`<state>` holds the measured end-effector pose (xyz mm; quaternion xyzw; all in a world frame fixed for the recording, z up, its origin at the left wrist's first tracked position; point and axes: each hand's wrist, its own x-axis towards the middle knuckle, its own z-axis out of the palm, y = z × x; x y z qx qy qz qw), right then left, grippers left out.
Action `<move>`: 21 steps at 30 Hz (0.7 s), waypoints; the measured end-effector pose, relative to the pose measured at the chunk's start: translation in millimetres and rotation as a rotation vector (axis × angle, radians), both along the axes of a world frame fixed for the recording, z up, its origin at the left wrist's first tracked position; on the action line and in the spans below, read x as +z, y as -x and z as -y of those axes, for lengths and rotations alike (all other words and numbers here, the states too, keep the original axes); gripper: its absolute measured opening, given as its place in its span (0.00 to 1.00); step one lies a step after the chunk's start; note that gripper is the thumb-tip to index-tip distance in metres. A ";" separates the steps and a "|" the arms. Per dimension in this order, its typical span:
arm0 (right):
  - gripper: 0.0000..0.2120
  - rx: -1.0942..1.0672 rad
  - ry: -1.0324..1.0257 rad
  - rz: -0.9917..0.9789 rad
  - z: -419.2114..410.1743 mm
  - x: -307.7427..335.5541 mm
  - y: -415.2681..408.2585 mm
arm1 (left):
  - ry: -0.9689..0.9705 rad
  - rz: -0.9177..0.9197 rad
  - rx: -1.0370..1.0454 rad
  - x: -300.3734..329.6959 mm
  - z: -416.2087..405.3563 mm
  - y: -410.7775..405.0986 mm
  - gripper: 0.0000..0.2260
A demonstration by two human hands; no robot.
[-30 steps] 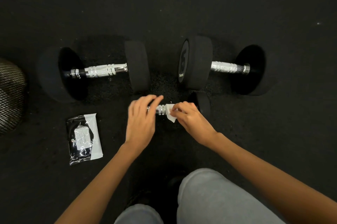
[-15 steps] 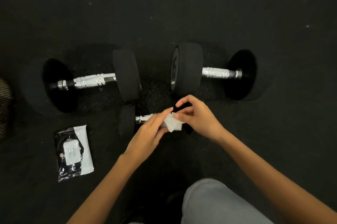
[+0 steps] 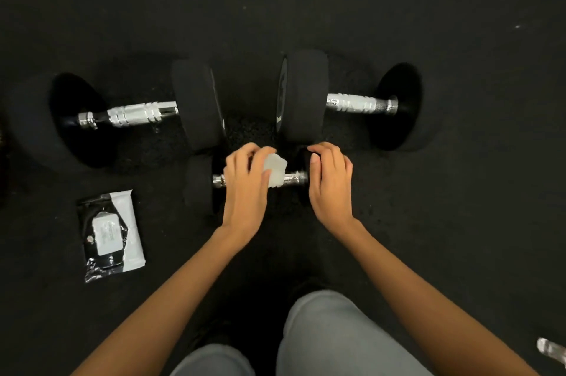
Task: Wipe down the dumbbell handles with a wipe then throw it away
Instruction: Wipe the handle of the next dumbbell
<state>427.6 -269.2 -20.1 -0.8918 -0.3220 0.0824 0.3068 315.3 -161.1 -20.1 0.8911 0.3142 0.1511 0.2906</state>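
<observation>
A small black dumbbell (image 3: 198, 184) with a chrome handle lies on the floor just in front of me. My left hand (image 3: 245, 189) grips a crumpled white wipe (image 3: 276, 172) and holds it on that handle. My right hand (image 3: 329, 182) curls over the dumbbell's right head, which it mostly hides. Behind lie two large black dumbbells, one at the left (image 3: 144, 114) and one at the right (image 3: 358, 103), both with bare chrome handles.
A black and white wipes pack (image 3: 110, 231) lies on the black rubber floor (image 3: 459, 222) at my left. My grey trouser knees (image 3: 337, 336) fill the bottom middle. A shiny object (image 3: 552, 354) shows at the bottom right edge.
The wipe has passed from my right hand to my left hand. My right hand moved right onto the small dumbbell's head. The left hand now covers the handle.
</observation>
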 end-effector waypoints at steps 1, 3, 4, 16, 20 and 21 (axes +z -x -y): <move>0.16 -0.020 -0.029 -0.011 -1.0 -3.3 1.4 | -0.050 -0.005 -0.067 -1.2 -0.4 0.8 0.21; 0.15 -0.063 -0.077 0.006 -2.0 -9.0 3.8 | -0.087 -0.022 -0.177 -9.2 -6.6 4.6 0.17; 0.15 -0.081 -0.092 0.019 -2.9 -10.2 4.8 | -0.086 -0.037 -0.202 -13.5 -10.6 7.5 0.14; 0.15 -0.072 -0.108 -0.010 -3.5 -10.2 2.6 | -0.200 -0.093 -0.347 -19.6 -3.8 -0.3 0.18; 0.15 -0.057 -0.111 -0.026 -2.3 -10.6 0.5 | -0.211 -0.109 -0.358 -15.8 3.0 -11.3 0.17; 0.15 -0.053 -0.103 -0.025 -2.0 -10.9 -0.1 | -0.235 -0.108 -0.350 -15.8 0.9 -10.4 0.16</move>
